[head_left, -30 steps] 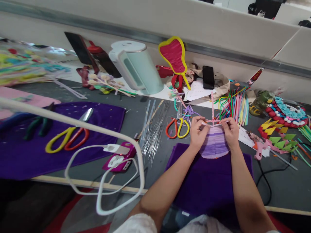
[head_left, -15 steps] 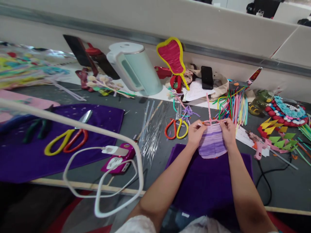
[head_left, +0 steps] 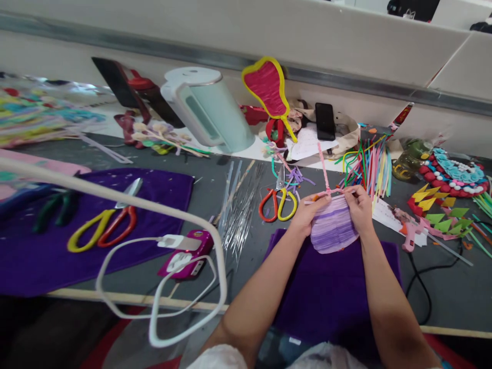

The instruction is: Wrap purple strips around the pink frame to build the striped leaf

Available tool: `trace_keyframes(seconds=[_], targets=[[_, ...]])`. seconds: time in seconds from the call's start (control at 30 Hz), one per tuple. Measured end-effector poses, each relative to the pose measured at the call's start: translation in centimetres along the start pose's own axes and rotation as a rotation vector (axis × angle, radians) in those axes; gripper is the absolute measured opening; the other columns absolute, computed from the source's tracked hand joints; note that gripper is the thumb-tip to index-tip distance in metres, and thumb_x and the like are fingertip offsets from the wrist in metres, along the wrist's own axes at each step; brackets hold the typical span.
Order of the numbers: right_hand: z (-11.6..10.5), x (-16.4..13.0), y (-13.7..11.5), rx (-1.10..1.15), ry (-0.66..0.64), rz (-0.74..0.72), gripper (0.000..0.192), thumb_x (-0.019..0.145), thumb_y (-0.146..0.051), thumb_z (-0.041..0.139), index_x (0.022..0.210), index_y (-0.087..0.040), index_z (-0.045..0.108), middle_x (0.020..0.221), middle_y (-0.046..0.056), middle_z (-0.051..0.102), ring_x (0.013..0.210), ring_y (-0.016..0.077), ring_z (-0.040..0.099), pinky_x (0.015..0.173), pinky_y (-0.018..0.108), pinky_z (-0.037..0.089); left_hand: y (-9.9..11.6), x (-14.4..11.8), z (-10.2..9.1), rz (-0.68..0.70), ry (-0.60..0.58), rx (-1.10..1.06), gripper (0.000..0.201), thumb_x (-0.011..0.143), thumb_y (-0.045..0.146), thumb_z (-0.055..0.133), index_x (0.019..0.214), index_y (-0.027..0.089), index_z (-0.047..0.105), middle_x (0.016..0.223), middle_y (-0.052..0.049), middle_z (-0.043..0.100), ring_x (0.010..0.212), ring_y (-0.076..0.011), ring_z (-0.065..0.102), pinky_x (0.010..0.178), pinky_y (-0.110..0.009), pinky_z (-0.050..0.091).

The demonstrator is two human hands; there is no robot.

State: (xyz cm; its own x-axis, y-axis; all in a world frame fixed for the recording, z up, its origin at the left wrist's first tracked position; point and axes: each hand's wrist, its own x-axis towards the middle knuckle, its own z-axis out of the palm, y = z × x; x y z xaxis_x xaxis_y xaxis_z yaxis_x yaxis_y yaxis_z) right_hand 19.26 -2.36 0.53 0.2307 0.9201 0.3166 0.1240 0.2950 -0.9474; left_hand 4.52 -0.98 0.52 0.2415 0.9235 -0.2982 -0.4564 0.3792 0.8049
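Between my hands is a rounded fan panel (head_left: 333, 225) striped in light and dark purple, with a pink pipe cleaner (head_left: 323, 166) along its top edge and a pink stem sticking up from it. My left hand (head_left: 307, 212) pinches the panel's upper left edge. At the upper right edge, my right hand (head_left: 359, 207) has thumb and fingers closed on the pink pipe cleaner and the panel. Below them lies a folded purple cloth (head_left: 323, 292). Scissors with red and yellow handles (head_left: 286, 205) rest left of my left hand.
Thin metal wires (head_left: 240, 220) and a magenta power strip (head_left: 188, 256) lie to the left, with a white cable (head_left: 221, 266) looping in front. Behind stand a kettle (head_left: 219, 113) and a pink fan with yellow edging (head_left: 267, 87). A pink glue gun (head_left: 409, 233) sits right, near pipe cleaners (head_left: 374, 169).
The pink stem has tipped to the left and the panel has turned slightly with it. Both hands keep their hold; my left hand has shifted a little down and left.
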Motion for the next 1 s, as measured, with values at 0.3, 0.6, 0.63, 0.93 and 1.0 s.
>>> trace_keyframes(seconds=[0.3, 0.6, 0.63, 0.93, 1.0], targets=[[-0.7, 0.3, 1.1, -0.008, -0.018, 0.122, 0.017, 0.077, -0.038, 0.062, 0.077, -0.022, 0.059, 0.069, -0.002, 0.055, 0.064, 0.014, 0.049, 0.062, 0.027, 0.038, 0.0, 0.3, -0.5, 0.062, 0.075, 0.072, 0.031, 0.049, 0.029, 0.087, 0.071, 0.012, 0.072, 0.059, -0.001, 0.066, 0.051, -0.0096, 0.055, 0.052, -0.021, 0.041], [0.0, 0.2, 1.0, 0.34, 0.047, 0.423, 0.026, 0.062, -0.04, 0.076, 0.071, -0.02, 0.061, 0.058, -0.005, 0.056, 0.052, 0.0095, 0.046, 0.052, 0.024, 0.035, 0.5, 0.2, -0.5, 0.064, 0.101, 0.105, 0.03, 0.048, 0.028, 0.086, 0.069, 0.013, 0.071, 0.054, 0.001, 0.062, 0.047, -0.0077, 0.05, 0.048, -0.021, 0.036], [0.0, 0.2, 1.0, 0.365, 0.054, 0.441, 0.028, 0.061, -0.04, 0.077, 0.071, -0.02, 0.061, 0.058, -0.005, 0.056, 0.051, 0.0093, 0.046, 0.052, 0.024, 0.035, 0.4, 0.2, -0.4, 0.064, 0.106, 0.112, 0.03, 0.048, 0.028, 0.086, 0.068, 0.013, 0.071, 0.054, 0.001, 0.061, 0.046, -0.0075, 0.049, 0.048, -0.021, 0.035], [-0.4, 0.2, 0.8, 0.418, -0.002, 0.512, 0.027, 0.059, -0.039, 0.08, 0.069, -0.02, 0.064, 0.057, -0.006, 0.06, 0.051, 0.01, 0.051, 0.053, 0.024, 0.04, 0.0, 0.2, -0.3, 0.146, 0.122, 0.172, 0.024, 0.052, 0.027, 0.083, 0.069, 0.014, 0.071, 0.058, 0.002, 0.062, 0.05, -0.0079, 0.049, 0.051, -0.021, 0.035], [-0.4, 0.2, 0.8, 0.424, 0.026, 0.5, 0.027, 0.059, -0.038, 0.081, 0.068, -0.019, 0.064, 0.056, -0.006, 0.06, 0.05, 0.0098, 0.051, 0.052, 0.024, 0.04, 0.0, 0.2, -0.3, 0.133, 0.095, 0.154, 0.027, 0.052, 0.029, 0.084, 0.071, 0.014, 0.072, 0.059, 0.001, 0.063, 0.051, -0.0088, 0.051, 0.053, -0.022, 0.037]])
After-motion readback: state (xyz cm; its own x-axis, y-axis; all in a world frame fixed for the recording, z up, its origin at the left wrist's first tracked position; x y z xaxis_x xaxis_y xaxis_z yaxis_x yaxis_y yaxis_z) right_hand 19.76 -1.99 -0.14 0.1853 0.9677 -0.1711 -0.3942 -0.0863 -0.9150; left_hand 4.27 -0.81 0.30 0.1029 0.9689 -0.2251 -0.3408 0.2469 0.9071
